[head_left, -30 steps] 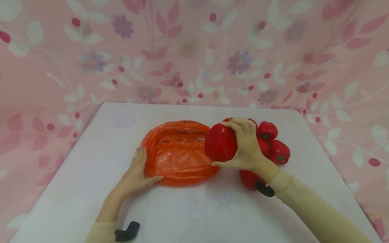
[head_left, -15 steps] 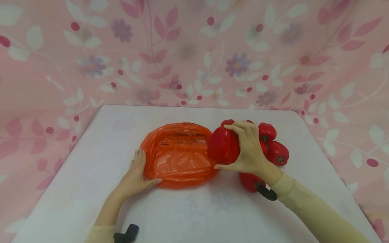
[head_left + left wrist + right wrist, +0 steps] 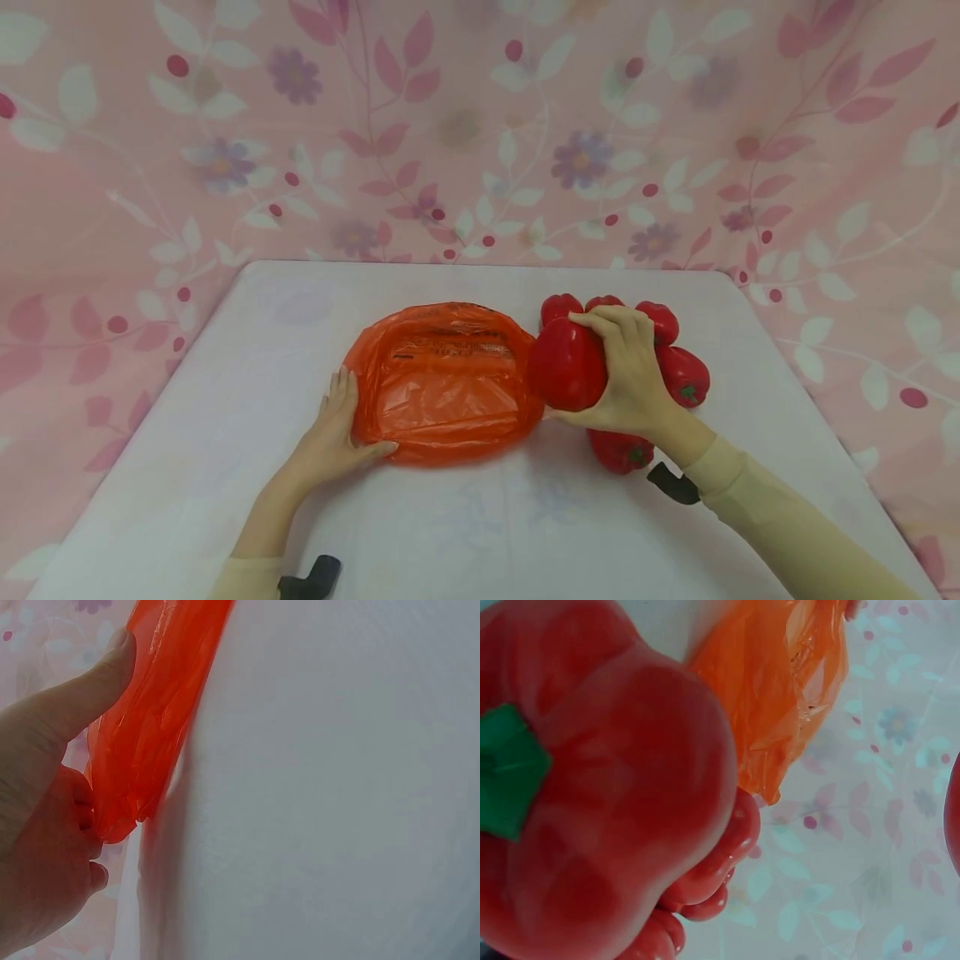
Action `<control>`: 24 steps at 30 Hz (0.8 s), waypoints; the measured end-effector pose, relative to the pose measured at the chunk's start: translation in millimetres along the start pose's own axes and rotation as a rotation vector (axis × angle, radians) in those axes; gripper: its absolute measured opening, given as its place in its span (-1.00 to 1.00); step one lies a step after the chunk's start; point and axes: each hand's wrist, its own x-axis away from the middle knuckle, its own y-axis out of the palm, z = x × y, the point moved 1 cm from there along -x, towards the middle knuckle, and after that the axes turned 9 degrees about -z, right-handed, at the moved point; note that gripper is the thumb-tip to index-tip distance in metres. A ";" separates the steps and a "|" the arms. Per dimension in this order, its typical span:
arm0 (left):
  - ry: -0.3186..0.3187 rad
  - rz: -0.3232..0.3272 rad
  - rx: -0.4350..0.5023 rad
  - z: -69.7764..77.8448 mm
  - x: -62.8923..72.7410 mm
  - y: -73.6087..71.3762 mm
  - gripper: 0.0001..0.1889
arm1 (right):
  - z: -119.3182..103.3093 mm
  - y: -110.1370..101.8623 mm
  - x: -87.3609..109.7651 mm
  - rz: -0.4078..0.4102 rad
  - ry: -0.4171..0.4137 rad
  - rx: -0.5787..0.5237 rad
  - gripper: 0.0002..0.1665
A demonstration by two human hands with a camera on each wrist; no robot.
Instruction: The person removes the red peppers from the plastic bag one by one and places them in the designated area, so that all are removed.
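Observation:
My right hand (image 3: 630,371) grips a large red bell pepper (image 3: 567,364), thumb at the near side and fingers over the far side. The pepper overlaps the right rim of an orange plastic bag (image 3: 450,400) that lies spread open on the table. My left hand (image 3: 330,446) rests against the bag's left side, fingers fairly straight and thumb along the front rim. In the left wrist view the thumb (image 3: 101,686) touches the bag's wall. The right wrist view shows a pepper with a green stem (image 3: 592,787) up close, and only a red edge at its right border.
Several more red peppers (image 3: 684,377) lie around and beyond the right hand, partly hidden by it. One pepper (image 3: 619,452) sits nearest the front, beside the right wrist. The white table (image 3: 465,533) ends at a pink floral curtain (image 3: 465,125).
My right hand has moved to the right with the pepper, from over the bag's right part to its rim. The left hand stays in place on the bag.

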 end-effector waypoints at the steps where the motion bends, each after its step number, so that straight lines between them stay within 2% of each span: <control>1: 0.002 0.000 0.000 -0.2 -0.1 0.2 0.36 | 0.0 -0.6 1.1 -0.003 0.004 0.001 0.12; 17: 0.034 0.012 0.007 2.6 1.1 1.6 0.34 | 2.0 -7.8 15.8 0.007 0.020 -0.002 0.10; 24: 0.010 -0.006 0.007 2.9 0.0 0.5 0.35 | 5.2 -13.5 25.6 0.012 0.037 0.016 0.11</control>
